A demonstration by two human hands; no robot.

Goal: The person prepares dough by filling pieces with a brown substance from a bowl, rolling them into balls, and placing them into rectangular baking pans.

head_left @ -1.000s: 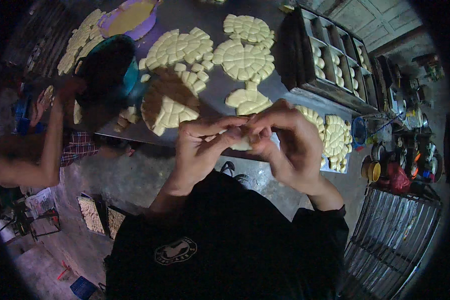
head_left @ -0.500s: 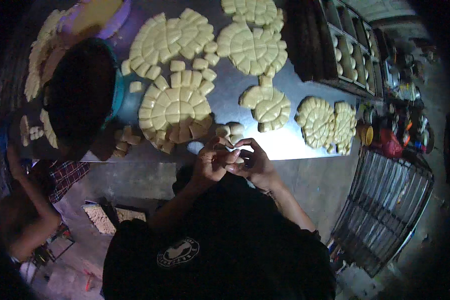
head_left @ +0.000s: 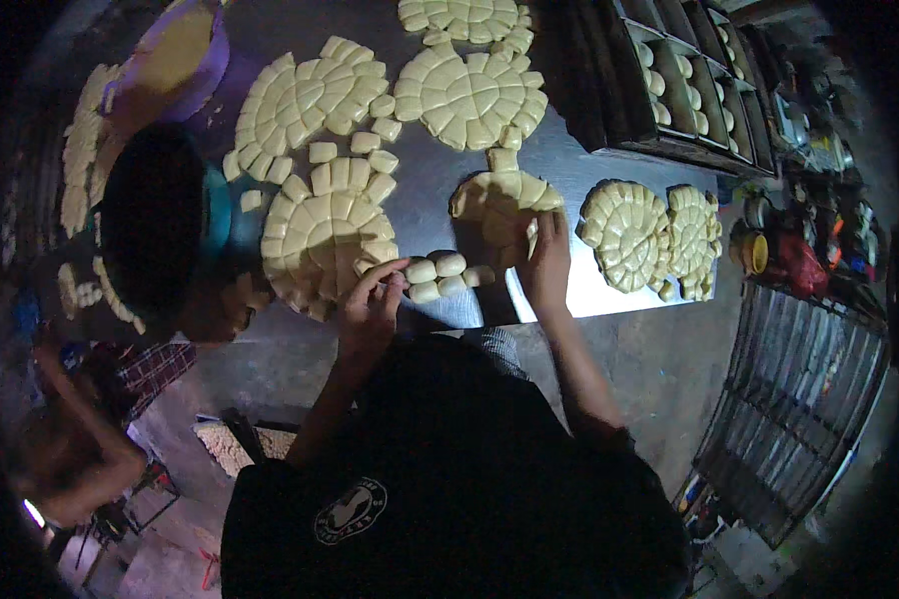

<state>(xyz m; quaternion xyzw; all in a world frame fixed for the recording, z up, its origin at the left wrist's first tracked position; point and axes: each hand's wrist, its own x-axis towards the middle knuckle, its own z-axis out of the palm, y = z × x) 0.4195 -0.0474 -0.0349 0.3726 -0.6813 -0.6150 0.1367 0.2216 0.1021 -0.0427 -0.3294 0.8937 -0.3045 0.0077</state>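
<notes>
In the front middle of the metal table (head_left: 594, 150) lies a small cluster of smooth, rolled dough pieces (head_left: 423, 272). My left hand (head_left: 368, 314) is at the cluster's left side, thumb and forefinger closed together; whatever is between them is hidden. A scored round dough slab (head_left: 330, 225) lies just beyond this hand. My right hand (head_left: 549, 268) reaches over the right edge of a partly used dough slab (head_left: 504, 200), fingers closed on a pale dough piece (head_left: 532, 238). Shadow covers part of that slab.
More cut dough rounds (head_left: 469, 95) lie farther back, others (head_left: 624, 235) at right. A dark tub with teal rim (head_left: 218, 210) and a purple basin (head_left: 210, 75) stand left. A wooden rack (head_left: 689, 90) holding dough balls is back right. Another person's arm (head_left: 90, 429) is at left.
My hands, close together before, have moved apart: the left to the left, the right to the right and forward onto the slab. The rolled dough cluster now shows more fully. The view has shifted a little.
</notes>
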